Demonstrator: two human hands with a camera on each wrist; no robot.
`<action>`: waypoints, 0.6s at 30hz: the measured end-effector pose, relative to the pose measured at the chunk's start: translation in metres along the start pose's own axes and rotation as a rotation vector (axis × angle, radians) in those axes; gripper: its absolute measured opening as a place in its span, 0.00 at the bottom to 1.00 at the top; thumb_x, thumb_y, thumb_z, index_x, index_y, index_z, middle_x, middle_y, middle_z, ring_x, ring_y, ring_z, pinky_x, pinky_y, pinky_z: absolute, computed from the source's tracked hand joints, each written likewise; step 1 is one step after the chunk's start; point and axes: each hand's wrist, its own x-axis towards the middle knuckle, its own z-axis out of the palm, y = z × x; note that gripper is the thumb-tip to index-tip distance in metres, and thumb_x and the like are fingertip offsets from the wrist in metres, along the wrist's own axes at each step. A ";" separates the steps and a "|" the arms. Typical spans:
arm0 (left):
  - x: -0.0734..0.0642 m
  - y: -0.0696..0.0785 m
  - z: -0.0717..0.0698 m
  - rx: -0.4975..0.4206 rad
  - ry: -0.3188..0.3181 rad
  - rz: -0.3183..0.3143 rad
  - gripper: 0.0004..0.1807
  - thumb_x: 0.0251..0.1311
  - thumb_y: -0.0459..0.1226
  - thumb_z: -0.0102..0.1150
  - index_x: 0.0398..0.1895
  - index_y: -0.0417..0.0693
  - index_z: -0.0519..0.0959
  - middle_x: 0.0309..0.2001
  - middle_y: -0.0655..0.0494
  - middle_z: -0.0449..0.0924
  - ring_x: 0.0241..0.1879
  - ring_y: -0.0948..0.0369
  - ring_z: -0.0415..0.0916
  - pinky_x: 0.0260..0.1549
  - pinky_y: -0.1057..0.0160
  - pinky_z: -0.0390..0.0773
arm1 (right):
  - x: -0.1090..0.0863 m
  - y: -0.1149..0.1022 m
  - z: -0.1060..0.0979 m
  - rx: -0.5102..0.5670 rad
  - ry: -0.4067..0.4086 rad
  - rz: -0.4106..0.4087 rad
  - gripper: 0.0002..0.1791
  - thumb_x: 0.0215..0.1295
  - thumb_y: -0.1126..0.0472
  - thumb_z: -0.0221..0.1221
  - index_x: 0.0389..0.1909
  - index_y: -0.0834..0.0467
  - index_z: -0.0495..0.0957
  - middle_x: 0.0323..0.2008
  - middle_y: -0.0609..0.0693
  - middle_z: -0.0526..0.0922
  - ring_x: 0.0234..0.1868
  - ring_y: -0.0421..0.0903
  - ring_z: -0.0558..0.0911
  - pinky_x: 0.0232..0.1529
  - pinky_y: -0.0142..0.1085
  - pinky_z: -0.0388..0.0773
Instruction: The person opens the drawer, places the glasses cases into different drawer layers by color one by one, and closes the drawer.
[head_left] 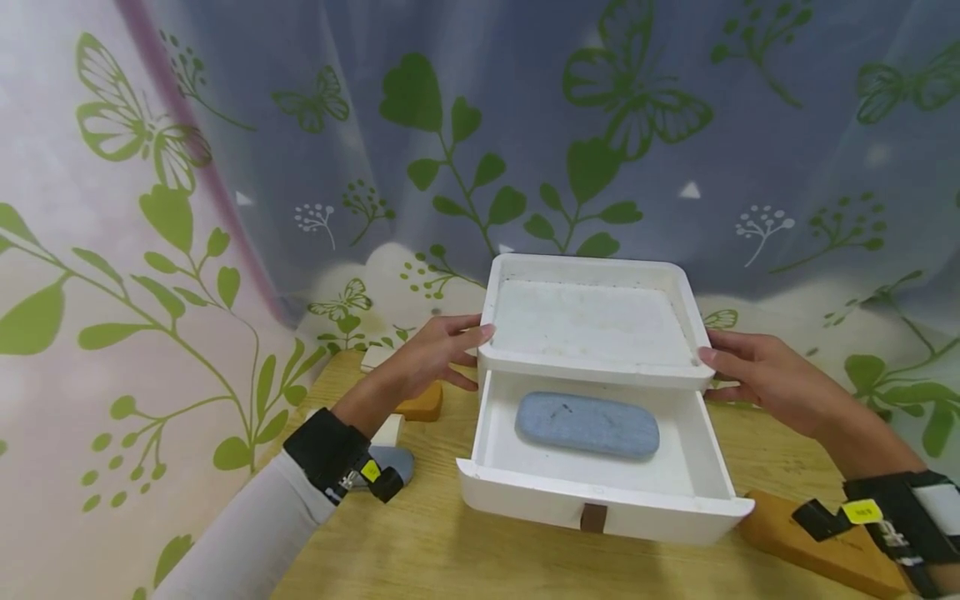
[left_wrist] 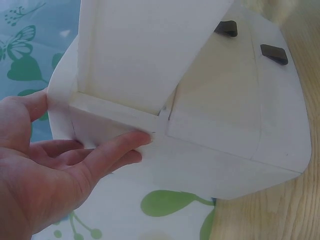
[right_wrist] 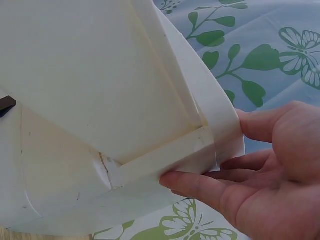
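Note:
A white drawer unit [head_left: 585, 321] with a shallow tray-like top stands against the patterned cloth. Its upper drawer [head_left: 600, 508] is pulled out, with a brown pull tab on the front. Inside lies a blue-grey oblong case, like a glasses case [head_left: 587, 425]. My left hand [head_left: 427, 354] grips the unit's left side, thumb at the top rim and fingers along the wall. On the opposite side, my right hand [head_left: 772, 379] holds it the same way. Two more brown tabs, one of them this tab [left_wrist: 274, 54], show on lower fronts in the left wrist view.
Right of the drawer, an orange-brown case [head_left: 817, 542] lies on the wooden table [head_left: 525, 567]. Beside my left forearm are another orange item [head_left: 422, 404], a blue-grey item [head_left: 397, 462] and white pieces [head_left: 388, 431]. Cloth with green leaves [head_left: 450, 150] rises behind.

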 end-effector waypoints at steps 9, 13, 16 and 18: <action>-0.001 -0.002 -0.009 0.075 -0.071 0.049 0.34 0.78 0.51 0.51 0.83 0.55 0.58 0.76 0.48 0.69 0.68 0.41 0.76 0.54 0.44 0.87 | 0.000 0.001 0.002 0.025 -0.006 0.003 0.37 0.85 0.55 0.46 0.82 0.68 0.43 0.58 0.26 0.75 0.54 0.25 0.82 0.52 0.37 0.88; -0.010 -0.005 -0.016 0.160 -0.071 0.093 0.34 0.77 0.49 0.53 0.82 0.54 0.60 0.79 0.52 0.65 0.73 0.45 0.71 0.61 0.46 0.83 | 0.000 0.002 0.002 0.018 -0.008 -0.012 0.36 0.85 0.56 0.45 0.82 0.68 0.44 0.56 0.23 0.77 0.54 0.26 0.83 0.51 0.35 0.88; -0.022 -0.013 -0.021 0.284 -0.045 0.120 0.35 0.76 0.49 0.55 0.81 0.52 0.61 0.79 0.51 0.64 0.75 0.47 0.69 0.65 0.44 0.80 | 0.000 0.001 0.002 0.011 -0.005 -0.014 0.36 0.85 0.56 0.45 0.82 0.68 0.44 0.55 0.23 0.77 0.54 0.26 0.83 0.50 0.35 0.88; -0.032 -0.022 -0.024 0.387 -0.019 0.129 0.34 0.75 0.51 0.57 0.80 0.52 0.64 0.78 0.51 0.67 0.74 0.47 0.70 0.67 0.43 0.77 | 0.001 0.000 0.002 0.015 -0.007 -0.015 0.36 0.85 0.56 0.45 0.82 0.69 0.44 0.55 0.22 0.77 0.54 0.26 0.83 0.50 0.34 0.88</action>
